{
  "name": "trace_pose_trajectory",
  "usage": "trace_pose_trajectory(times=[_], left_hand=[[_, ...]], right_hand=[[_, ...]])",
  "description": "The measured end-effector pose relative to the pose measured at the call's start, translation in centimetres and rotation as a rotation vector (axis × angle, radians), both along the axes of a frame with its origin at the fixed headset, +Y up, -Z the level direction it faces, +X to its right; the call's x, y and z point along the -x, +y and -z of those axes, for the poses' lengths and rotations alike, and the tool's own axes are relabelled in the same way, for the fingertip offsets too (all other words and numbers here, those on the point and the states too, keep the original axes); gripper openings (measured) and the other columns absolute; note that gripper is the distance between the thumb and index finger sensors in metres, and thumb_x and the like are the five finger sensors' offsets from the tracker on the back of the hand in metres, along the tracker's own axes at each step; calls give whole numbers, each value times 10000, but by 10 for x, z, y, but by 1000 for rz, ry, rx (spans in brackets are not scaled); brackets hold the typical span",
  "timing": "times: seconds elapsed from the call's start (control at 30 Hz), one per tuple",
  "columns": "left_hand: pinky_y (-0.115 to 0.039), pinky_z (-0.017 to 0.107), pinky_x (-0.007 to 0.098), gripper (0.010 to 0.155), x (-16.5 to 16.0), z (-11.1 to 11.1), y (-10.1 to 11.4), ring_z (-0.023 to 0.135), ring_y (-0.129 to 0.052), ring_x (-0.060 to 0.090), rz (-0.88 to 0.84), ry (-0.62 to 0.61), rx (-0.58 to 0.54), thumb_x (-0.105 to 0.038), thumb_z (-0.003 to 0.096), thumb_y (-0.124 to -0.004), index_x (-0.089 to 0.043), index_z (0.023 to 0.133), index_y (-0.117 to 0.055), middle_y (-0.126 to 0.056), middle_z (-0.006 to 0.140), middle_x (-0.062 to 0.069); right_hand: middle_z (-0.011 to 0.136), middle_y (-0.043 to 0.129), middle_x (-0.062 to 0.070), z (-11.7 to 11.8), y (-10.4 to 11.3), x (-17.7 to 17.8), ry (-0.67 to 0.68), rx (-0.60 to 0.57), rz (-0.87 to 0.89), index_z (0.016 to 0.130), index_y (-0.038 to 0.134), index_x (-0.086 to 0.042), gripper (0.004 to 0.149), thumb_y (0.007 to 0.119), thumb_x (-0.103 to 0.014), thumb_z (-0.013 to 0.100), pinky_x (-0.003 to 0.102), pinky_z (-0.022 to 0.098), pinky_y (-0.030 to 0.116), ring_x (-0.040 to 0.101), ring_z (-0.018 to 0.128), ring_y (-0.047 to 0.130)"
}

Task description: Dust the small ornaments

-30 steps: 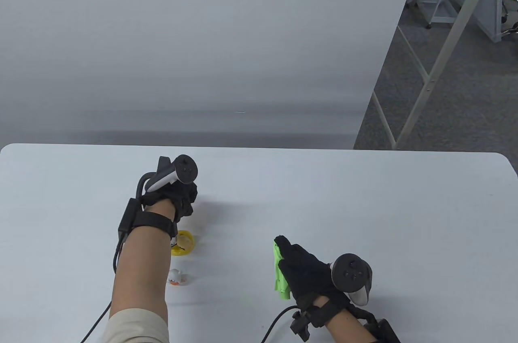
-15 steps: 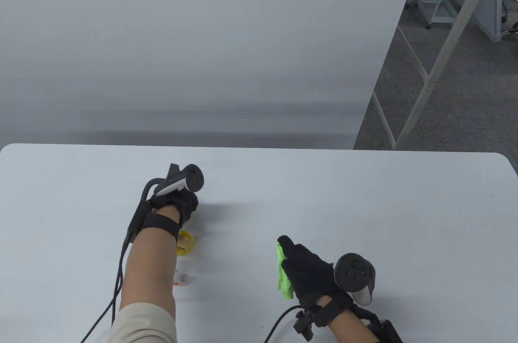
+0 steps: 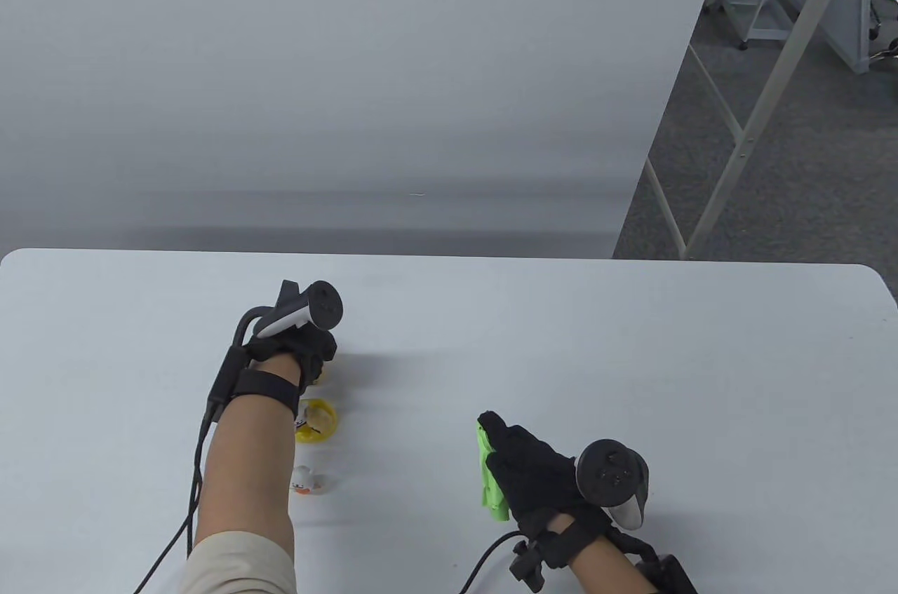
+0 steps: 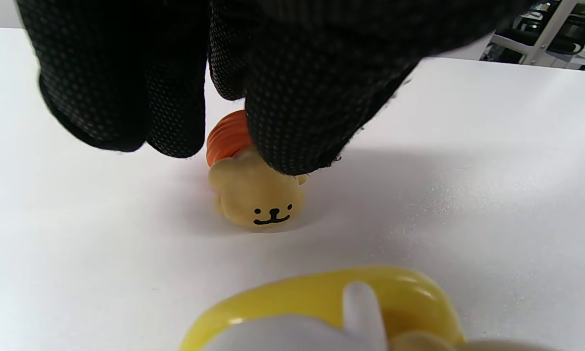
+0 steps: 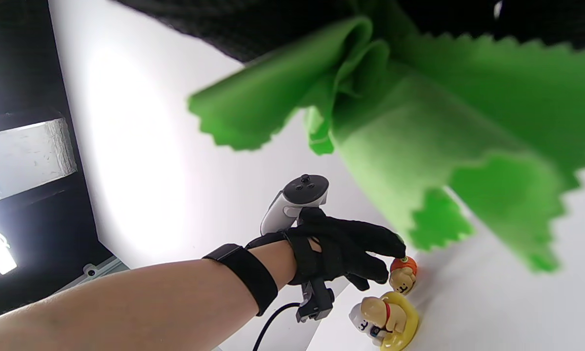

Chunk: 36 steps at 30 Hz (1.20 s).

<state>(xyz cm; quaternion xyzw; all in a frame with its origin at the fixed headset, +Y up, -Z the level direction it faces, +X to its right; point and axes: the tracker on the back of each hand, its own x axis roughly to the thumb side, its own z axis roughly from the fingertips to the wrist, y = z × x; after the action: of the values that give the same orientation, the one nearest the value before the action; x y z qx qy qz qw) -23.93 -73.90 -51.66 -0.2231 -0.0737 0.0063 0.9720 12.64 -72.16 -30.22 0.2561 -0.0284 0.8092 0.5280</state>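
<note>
My left hand point(image 3: 319, 364) pinches the orange cap of a small tan bear ornament point(image 4: 255, 200), which stands on the white table point(image 3: 631, 355). The pinch also shows in the left wrist view point(image 4: 224, 146) and the right wrist view point(image 5: 394, 263), with the bear point(image 5: 403, 278) under the fingertips. My right hand point(image 3: 494, 443) grips a crumpled green cloth point(image 3: 491, 478), seen close up in the right wrist view point(image 5: 419, 122), and rests near the table's front edge, apart from the ornaments.
A yellow ring ornament with a small figure in it point(image 3: 317, 420) sits just in front of the bear, also in the left wrist view point(image 4: 321, 302) and the right wrist view point(image 5: 394, 317). A little white duck ornament point(image 3: 306, 480) stands beside my left forearm.
My left hand swung slightly right, then back left, staying on the bear ornament. My right hand with the cloth has hardly moved.
</note>
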Motion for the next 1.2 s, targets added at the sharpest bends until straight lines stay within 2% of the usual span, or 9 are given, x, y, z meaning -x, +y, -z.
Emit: trace_pose_trajectory(times=[0.23,0.33,0.4,0.53,0.67,0.77,0.87,1.03,1.2], left_hand=[[-642,657,738,653,-5,-19,39,1046,-614,603,-43,-30,-140,-369,519,-891,-180,1100,-660,-529,1190,206],[-544,695,756,752,-12,-42,60,1085,-475,606,12,-99,-206,-446,531,-846,-187,1155,-515,-419,1216,218],[-506,697,766,786,-12,-64,74,1088,-428,613,-50,-130,-291,-477,531,-838,-181,1164,-480,-388,1218,227],[-416,685,803,872,-9,-110,83,1091,-354,629,-157,-187,-351,-553,523,-830,-158,1179,-412,-329,1221,247],[-375,678,824,896,-4,-152,83,1086,-265,646,-200,-231,-378,-571,529,-814,-156,1188,-370,-248,1221,258],[-316,667,842,921,-4,-186,72,1087,-214,647,-214,-246,-400,-601,534,-795,-163,1195,-326,-205,1222,256],[-268,663,830,940,-2,-207,57,1078,-160,645,-206,-272,-402,-621,536,-779,-165,1195,-286,-151,1214,248],[-184,631,840,974,-3,-227,43,1040,-59,631,-216,-283,-426,-673,533,-736,-178,1191,-217,-83,1197,239],[-145,608,851,989,-9,-235,27,1027,-21,636,-234,-303,-392,-707,535,-693,-182,1188,-168,-38,1189,241]], right_hand=[[754,843,434,1,1,-1,4,-1,7,999,656,55,489,780,-112,556,753,448,782,502,500,939],[754,843,434,2,1,-3,1,3,15,999,656,56,490,780,-111,556,754,448,781,503,501,938],[753,843,435,1,2,-5,-2,4,22,999,657,58,489,780,-111,556,753,446,782,505,499,937],[754,844,432,-3,6,-7,-6,-9,24,1001,658,52,490,780,-113,556,753,450,780,503,500,938],[756,843,432,-1,6,-9,-11,-2,37,1002,658,50,489,780,-112,557,754,450,779,506,502,936],[756,842,435,1,2,-8,-10,3,0,1001,659,55,490,780,-111,557,756,451,776,508,503,934],[751,843,437,0,0,-7,-2,5,-33,1001,660,53,489,781,-110,556,756,450,775,506,495,933],[752,842,436,-2,-4,-3,0,-16,-102,1001,664,50,488,783,-110,555,756,452,775,505,495,933],[755,839,439,-3,-5,-4,-8,-20,-126,1001,666,51,487,782,-105,555,761,454,768,513,499,929]])
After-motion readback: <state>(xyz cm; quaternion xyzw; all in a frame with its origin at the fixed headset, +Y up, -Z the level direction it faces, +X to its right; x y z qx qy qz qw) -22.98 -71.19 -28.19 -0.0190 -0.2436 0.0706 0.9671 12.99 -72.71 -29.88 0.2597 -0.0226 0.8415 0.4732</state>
